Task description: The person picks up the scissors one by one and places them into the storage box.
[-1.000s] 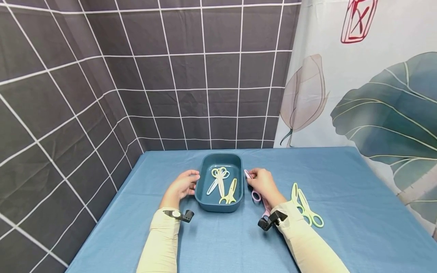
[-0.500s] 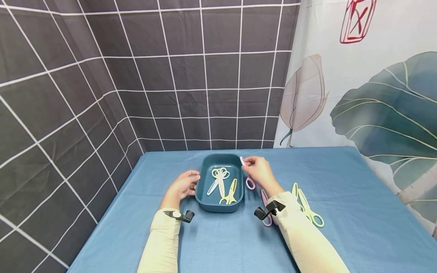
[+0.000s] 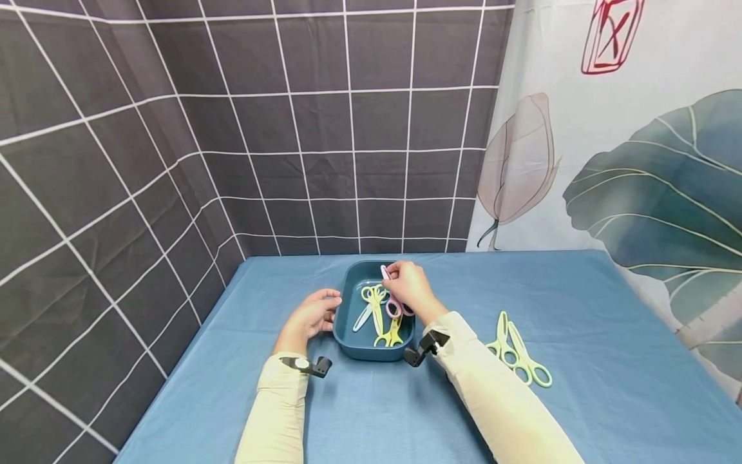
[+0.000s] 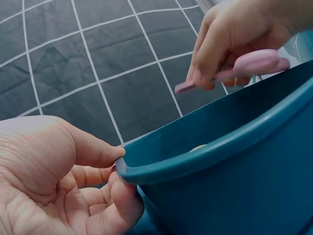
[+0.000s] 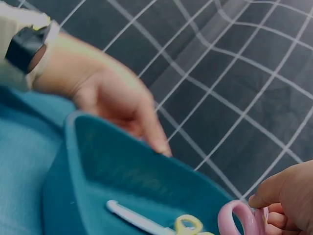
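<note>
A dark teal storage box [image 3: 364, 354] stands on the table. My left hand [image 3: 312, 314] pinches its left rim, with the thumb at the edge in the left wrist view. Over the right part of the box, my right hand [image 3: 410, 285] grips pink scissors [image 3: 393, 308] by the blade end, handles hanging toward me. The left wrist view shows these scissors above the rim. Inside the box lie pale blue scissors [image 3: 362, 318], light yellow scissors [image 3: 377, 316] across them, and brighter yellow scissors [image 3: 391, 334], partly hidden by the pink pair.
Two pairs of light green scissors [image 3: 525, 361] lie on the blue tablecloth [image 3: 608, 322], right of my right sleeve [image 3: 493, 386]. A dark grid-patterned curtain [image 3: 324, 129] hangs behind and on the left. A pale printed curtain [image 3: 533, 212] hangs at the right.
My right hand has lifted the pink scissors from beside the box and carried them left over it. Another pink pair on the table is no longer visible. The left hand has stayed at the rim.
</note>
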Available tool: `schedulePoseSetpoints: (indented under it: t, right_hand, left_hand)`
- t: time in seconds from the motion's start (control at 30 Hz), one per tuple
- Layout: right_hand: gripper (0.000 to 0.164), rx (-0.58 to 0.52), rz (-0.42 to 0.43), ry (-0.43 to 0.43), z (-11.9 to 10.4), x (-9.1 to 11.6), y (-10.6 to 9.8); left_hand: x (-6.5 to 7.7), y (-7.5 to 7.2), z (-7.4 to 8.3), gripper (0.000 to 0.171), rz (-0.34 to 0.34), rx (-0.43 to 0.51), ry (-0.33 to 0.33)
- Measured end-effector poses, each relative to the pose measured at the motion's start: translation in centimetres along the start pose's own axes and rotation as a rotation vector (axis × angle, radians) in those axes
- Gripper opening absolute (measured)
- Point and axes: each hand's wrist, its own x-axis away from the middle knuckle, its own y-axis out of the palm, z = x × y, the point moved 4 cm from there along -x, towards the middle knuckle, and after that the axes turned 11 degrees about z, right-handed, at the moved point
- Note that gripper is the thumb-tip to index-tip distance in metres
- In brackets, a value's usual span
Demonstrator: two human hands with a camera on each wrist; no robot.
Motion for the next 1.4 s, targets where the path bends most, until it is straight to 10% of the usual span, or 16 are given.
schedulePoseSetpoints:
  t: [0.67, 1.4]
  right_hand:
    - [0.014, 0.255, -0.073, -0.078, -0.3, 1.7, 3.7]
    - [0.046, 0.044, 0.022, -0.093, -0.2, 1.3, 1.3]
  left_hand:
    - [0.1, 0.5, 0.2, 0.025, -0.031, -0.018, 0.037]
    - [-0.2, 0.0, 0.0, 0.028, -0.028, -0.013, 0.013]
